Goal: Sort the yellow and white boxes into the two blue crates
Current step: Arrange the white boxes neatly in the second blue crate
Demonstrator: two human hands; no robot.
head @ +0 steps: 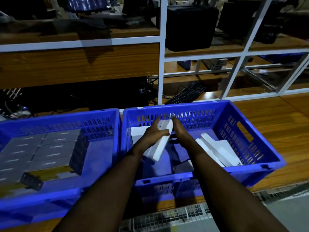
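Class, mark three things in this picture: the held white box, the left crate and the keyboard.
held white box [159, 148], head view, on its long side face.
left crate [58, 120], head view, on the far rim.
keyboard [187, 93], head view, on the middle of the keys.

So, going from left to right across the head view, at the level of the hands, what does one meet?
The packed boxes in the left crate → left hand gripping a white box → right hand → loose white boxes → side wall of the right crate.
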